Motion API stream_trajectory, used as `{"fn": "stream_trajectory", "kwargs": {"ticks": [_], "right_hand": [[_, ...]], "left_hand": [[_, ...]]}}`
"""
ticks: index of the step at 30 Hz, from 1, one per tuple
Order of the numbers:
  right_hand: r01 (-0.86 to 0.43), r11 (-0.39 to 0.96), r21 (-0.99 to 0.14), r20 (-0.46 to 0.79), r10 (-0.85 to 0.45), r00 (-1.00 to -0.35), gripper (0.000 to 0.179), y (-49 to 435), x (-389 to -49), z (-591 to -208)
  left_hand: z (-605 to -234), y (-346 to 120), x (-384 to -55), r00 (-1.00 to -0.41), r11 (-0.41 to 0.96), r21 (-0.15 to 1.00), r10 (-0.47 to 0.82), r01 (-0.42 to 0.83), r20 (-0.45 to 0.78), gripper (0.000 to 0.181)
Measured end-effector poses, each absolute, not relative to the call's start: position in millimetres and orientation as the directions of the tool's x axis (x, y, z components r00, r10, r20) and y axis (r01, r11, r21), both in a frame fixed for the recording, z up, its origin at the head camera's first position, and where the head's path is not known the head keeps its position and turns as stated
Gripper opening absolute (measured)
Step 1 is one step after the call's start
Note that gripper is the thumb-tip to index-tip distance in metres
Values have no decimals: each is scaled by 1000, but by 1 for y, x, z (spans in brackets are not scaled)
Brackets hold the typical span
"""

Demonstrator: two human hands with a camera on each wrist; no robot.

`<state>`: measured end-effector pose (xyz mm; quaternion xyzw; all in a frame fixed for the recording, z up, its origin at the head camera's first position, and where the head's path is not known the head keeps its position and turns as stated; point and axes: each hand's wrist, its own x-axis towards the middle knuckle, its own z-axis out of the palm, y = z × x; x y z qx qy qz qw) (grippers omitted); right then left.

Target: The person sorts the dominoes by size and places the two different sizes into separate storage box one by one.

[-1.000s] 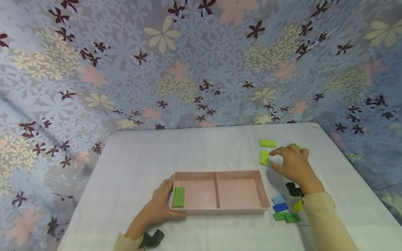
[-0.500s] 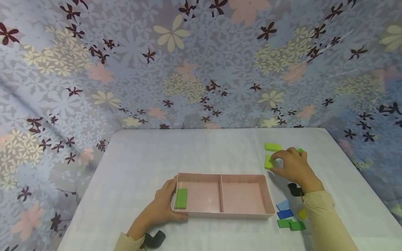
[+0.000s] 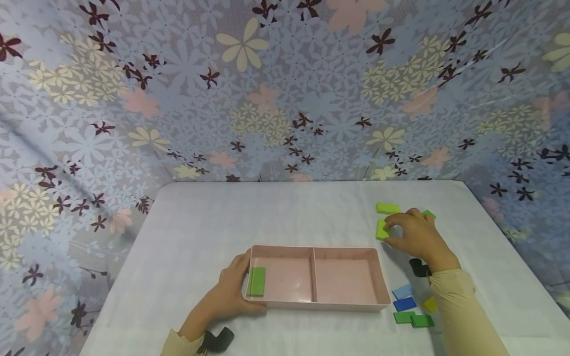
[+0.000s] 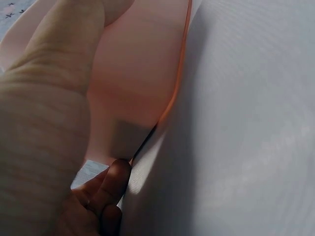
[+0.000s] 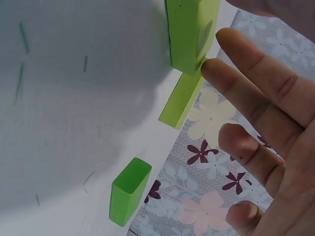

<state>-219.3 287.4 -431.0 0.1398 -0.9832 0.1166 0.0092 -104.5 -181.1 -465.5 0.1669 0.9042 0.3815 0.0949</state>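
Note:
A pink two-compartment box [image 3: 313, 274] lies on the table. My left hand [image 3: 233, 289] grips its left end, thumb along the front wall and fingers at the far side; the left wrist view shows the hand [image 4: 110, 184] against the pink wall. Green blocks [image 3: 257, 282] lie at the left end of the left compartment. My right hand [image 3: 416, 237] is at a yellow-green block [image 3: 381, 230], thumb and forefinger spread near its right edge. In the right wrist view, fingertips [image 5: 209, 66] reach that block [image 5: 189, 37], with no plain pinch seen.
Another yellow-green block [image 3: 387, 208] lies beyond, and a bright green block [image 3: 429, 214] is partly behind the right hand. Light blue [image 3: 403, 291], dark blue [image 3: 404, 303], yellow [image 3: 430, 304] and green blocks [image 3: 422, 321] lie right of the box. Flowered cloth [image 3: 285, 99] rises behind the table.
Since a second ago my right thumb and forefinger have come closer to the yellow-green block. The last half second shows hardly any movement. My left hand keeps its grip on the box.

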Motion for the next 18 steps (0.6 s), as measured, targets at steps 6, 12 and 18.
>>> {"fn": "stream_trajectory", "kwargs": {"ticks": [6,12,18], "right_hand": [[-292,935,-200,50,-288,-956,33,288,-222,-431],[-284,937,-202,35,-283,-958,36,288,-224,-431],[-279,939,-202,24,-280,-960,38,286,-227,-431]], "left_hand": [[-466,-181,-104,-928,657,718,369,230,-40,131],[-468,-182,-104,-928,660,716,369,227,-46,130],[-468,-183,-106,-929,664,712,369,231,-43,131]]}}
